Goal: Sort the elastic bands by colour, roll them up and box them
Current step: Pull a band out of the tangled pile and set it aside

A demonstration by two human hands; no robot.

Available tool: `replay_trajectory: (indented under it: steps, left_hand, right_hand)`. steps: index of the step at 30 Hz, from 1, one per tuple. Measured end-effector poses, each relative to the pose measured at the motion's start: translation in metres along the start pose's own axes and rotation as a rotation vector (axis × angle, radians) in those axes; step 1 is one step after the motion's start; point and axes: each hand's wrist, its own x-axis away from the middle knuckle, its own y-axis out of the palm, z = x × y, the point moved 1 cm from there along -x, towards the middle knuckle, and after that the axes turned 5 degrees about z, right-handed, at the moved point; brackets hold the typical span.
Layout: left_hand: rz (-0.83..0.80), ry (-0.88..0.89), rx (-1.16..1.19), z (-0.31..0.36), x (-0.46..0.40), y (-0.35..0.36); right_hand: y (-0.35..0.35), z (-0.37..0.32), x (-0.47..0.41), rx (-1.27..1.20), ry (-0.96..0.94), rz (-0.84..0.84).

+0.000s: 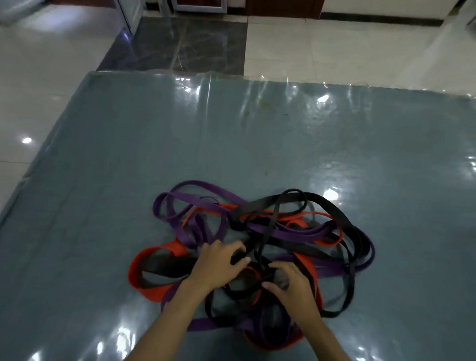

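Note:
A tangled heap of wide elastic bands lies on the grey table (94, 201) near its front edge. Purple bands (192, 203) loop out at the back left, black bands (336, 212) at the back right, and red bands (146, 258) at the front left. My left hand (219, 264) is in the middle of the heap, its fingers curled round a black band. Just to its right, my right hand (292, 286) has thumb and fingers curled over black strands at the tangle's centre. Which strand each hand holds is partly hidden.
A glossy clear plastic sheet (290, 87) covers the table top. Beyond the far edge lie pale floor tiles (332, 53) and a dark marble strip (182, 44). No box is in view.

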Motion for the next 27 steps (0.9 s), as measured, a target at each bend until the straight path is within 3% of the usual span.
replay_trajectory:
  steps: [4,13,19,22,25,27]
  left_hand:
    - [-0.264,0.04,-0.031,0.009,0.017,0.012]
    - [-0.24,0.094,0.19,-0.001,0.025,-0.003]
    - [-0.204,0.073,0.402,0.007,0.048,-0.027]
    - [-0.138,0.087,0.471,0.009,0.066,-0.044]
    - [0.034,0.107,0.56,0.009,0.085,-0.06]
    - [0.149,0.118,0.669,0.007,0.097,-0.069]
  right_hand:
    - [0.016,-0.015,-0.001,-0.088,-0.058,-0.128]
    - [0.019,-0.016,0.006,0.001,-0.041,-0.234]
    - [0.007,-0.01,0.011,-0.04,0.109,0.024]
    - [0.0,-0.007,0.019,-0.149,0.204,-0.034]
    - [-0.003,-0.004,0.028,-0.077,0.144,-0.154]
    - [-0.005,-0.005,0.035,-0.071,0.094,-0.102]
